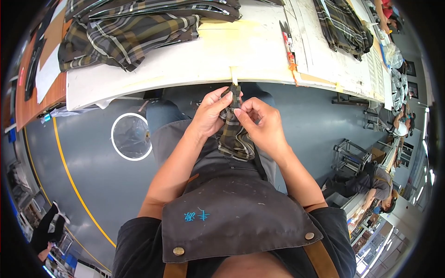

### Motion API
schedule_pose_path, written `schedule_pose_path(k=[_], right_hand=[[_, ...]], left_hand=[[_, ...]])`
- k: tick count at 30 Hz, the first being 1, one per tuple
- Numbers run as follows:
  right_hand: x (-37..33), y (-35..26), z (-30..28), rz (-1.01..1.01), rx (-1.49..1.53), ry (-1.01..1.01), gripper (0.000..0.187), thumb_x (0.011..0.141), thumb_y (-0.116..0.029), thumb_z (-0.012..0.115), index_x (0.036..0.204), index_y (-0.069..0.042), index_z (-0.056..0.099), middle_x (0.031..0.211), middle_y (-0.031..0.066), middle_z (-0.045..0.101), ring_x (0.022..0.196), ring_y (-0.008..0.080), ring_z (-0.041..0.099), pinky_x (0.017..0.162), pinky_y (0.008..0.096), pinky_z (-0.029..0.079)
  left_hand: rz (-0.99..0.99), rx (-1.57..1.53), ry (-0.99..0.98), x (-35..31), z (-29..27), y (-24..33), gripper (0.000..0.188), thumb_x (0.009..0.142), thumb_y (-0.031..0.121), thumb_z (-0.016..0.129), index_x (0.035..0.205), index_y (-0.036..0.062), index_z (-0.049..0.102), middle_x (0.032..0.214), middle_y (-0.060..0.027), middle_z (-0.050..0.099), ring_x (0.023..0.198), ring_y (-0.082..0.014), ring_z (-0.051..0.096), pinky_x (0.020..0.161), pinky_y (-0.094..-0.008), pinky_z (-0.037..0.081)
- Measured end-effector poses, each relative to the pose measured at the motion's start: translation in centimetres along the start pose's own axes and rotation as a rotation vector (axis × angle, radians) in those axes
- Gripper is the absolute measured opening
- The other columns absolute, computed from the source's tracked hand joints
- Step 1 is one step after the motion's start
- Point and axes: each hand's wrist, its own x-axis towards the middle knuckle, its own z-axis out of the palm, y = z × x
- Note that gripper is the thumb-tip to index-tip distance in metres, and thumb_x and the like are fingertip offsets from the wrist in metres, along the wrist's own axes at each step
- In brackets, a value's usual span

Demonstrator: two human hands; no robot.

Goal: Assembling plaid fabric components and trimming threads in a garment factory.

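Observation:
A strip-like piece of dark plaid fabric (pixel 237 134) hangs between my two hands, just in front of the table's near edge and over my lap. My left hand (pixel 211 112) pinches its upper end between thumb and fingers. Against the fabric's right side, the thumb and forefinger of my right hand (pixel 263 121) press together on its edge. The lower end dangles in loose folds over my apron (pixel 232 208). Some of the fabric's upper part is hidden behind my fingers.
Plaid garments with zips (pixel 134 39) lie piled at the table's (pixel 222 55) far left, another plaid stack (pixel 345 28) at far right. Red-handled scissors (pixel 289 48) lie between them. A white-rimmed bin (pixel 131 137) stands on the floor at left. People work at the right.

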Motion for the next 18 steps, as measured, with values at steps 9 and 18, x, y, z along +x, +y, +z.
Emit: schedule_pose_path(k=[9,18], right_hand=[[2.5,-0.2,0.1,-0.016,0.113,0.112,0.01,0.082,-0.007,0.062,0.081,0.002,0.058,0.065,0.0027,0.059,0.059,0.0061,0.055,0.052,0.021,0.044],[3.3,-0.8,-0.2,0.138,0.364,0.02,0.012,0.086,-0.012,0.057,0.083,-0.001,0.058,0.067,-0.0008,0.057,0.06,0.0047,0.051,0.051,0.0189,0.036]], left_hand=[[0.034,-0.118,0.075,-0.1,0.1,-0.2,0.018,0.084,0.01,0.061,0.1,0.0038,0.058,0.089,-0.0058,0.063,0.077,-0.0134,0.061,0.069,-0.0283,0.05],[-0.001,-0.054,0.061,-0.3,-0.2,0.1,0.022,0.085,0.013,0.06,0.105,0.0041,0.057,0.09,-0.0041,0.062,0.079,-0.0141,0.059,0.073,-0.0279,0.05]])
